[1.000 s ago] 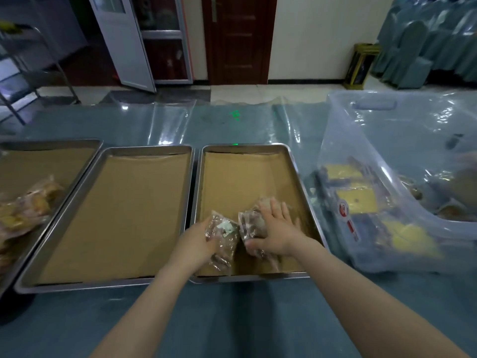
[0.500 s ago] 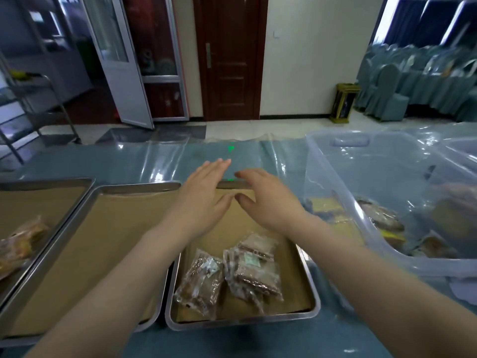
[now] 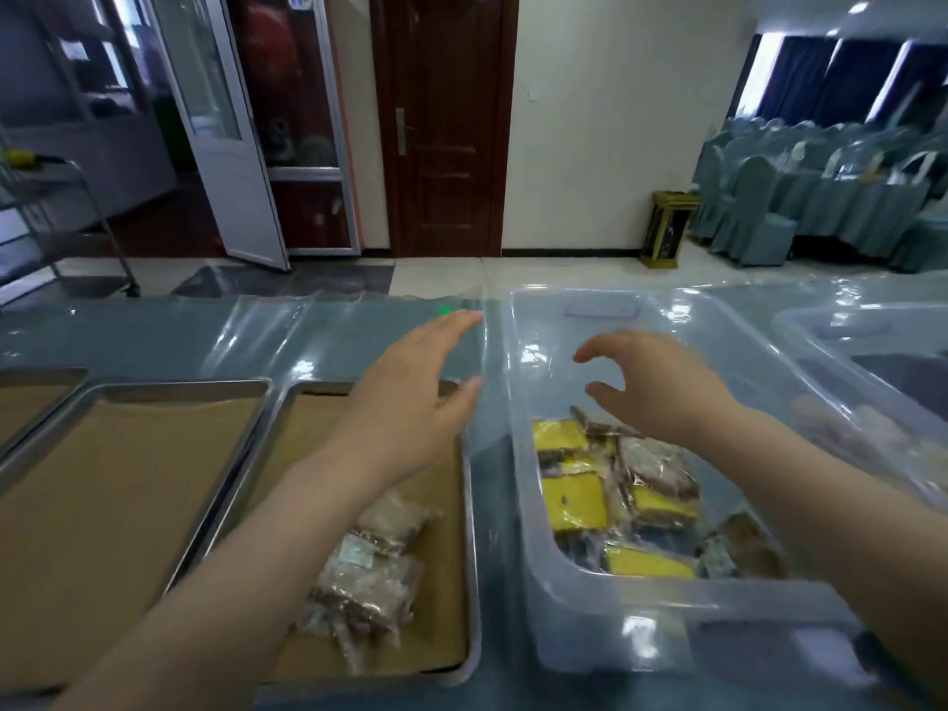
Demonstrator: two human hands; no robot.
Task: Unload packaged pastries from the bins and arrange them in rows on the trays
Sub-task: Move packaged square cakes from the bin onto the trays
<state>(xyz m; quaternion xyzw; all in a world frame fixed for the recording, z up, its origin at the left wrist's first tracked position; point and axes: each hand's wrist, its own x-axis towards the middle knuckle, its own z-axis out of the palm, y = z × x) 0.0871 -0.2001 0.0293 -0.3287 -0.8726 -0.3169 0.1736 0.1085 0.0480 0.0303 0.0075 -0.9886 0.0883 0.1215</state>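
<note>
Both hands empty, heading for the bin.

My right hand [image 3: 662, 387] hangs over the bin [image 3: 615, 613], fingers loosely curled and apart, gripping nothing. The bin packs [image 3: 574, 500] lie at its 6 o'clock, heaped in the near half, and the bin's long axis runs 12 to 6. My left hand [image 3: 405, 402] is flat and spread above the far end of the tray [image 3: 474, 556], with the bin at its 3 o'clock. The tray packs [image 3: 369, 572] sit near the tray's 6 o'clock edge. The right hand is nearer, so I judge it should drop back and down first.
</note>
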